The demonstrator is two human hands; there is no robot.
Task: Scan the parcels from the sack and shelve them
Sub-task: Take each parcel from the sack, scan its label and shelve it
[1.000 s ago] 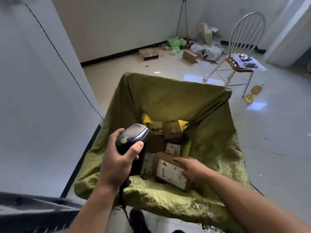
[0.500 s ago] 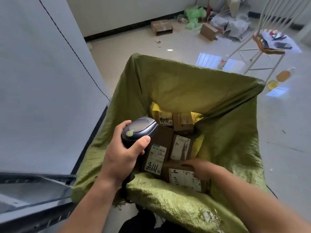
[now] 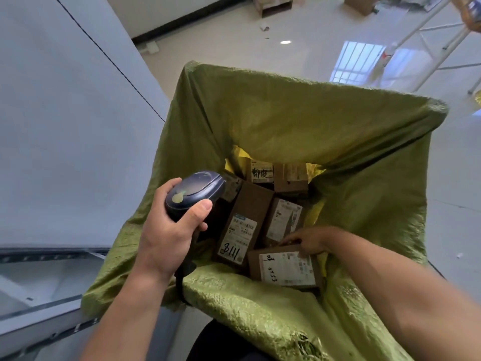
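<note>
Step in hand: picking the next parcel out of the sack [image 3: 286,121] for scanning. Nothing shelved in this moment.

Left hand [image 3: 166,238] holds the scanner [image 3: 195,194], fingers wrapped round the grip, thumb up on the head. Its nose points down into the sack, toward the tall parcel [image 3: 243,222] marked "8111" just beyond the thumb.

Right hand [image 3: 309,242] is down inside the sack on the far right corner of the near parcel [image 3: 285,268]. The thumb lies on the label face and the fingers seem curled over the far edge. Their tips are hidden, so the pinch is likely but not certain. The near parcel lies label-up, touching the tall parcel to the left of the fingers. More small parcels are packed beyond the fingers, deeper in the sack.

The shelf [image 3: 39,285] rail sits well off to the left of the left hand.

Next move, as a judgement: lift or tilt the near parcel clear of the sack rim, keeping the label face up. Swing the scanner nose right onto its barcode, pull the trigger, then carry the parcel left to the shelf. The tight packing may drag on its neighbours.
</note>
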